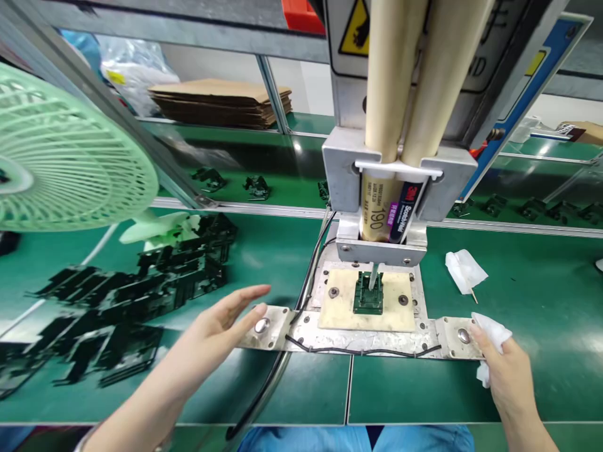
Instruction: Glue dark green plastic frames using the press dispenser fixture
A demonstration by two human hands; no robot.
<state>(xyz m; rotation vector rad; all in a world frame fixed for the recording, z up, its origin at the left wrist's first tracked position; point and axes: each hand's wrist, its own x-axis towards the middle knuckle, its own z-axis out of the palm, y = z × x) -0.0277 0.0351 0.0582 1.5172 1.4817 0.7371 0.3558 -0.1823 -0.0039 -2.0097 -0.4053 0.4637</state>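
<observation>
Fingers apart and nothing in them, my left hand (219,329) is beside the silver left button (262,325) of the glue dispensing machine (381,251). My right hand (511,370) is closed around a crumpled white tissue (492,329), its thumb near the right button (464,336). Between the hands, a dark green plastic part (365,301) sits on a cream plate (339,314) fixed to the metal base. The nozzle (374,277) hangs down to that part from the adhesive cartridge (377,210); whether they touch I cannot tell.
Several dark plastic parts (174,276) lie at the left, near a green fan (75,157). A black cable (268,380) crosses the bench. Another white tissue (465,271), with a small stick, lies at the right. Several parts (257,187) stand behind the rail. Flat cardboard (217,100) is stacked further back.
</observation>
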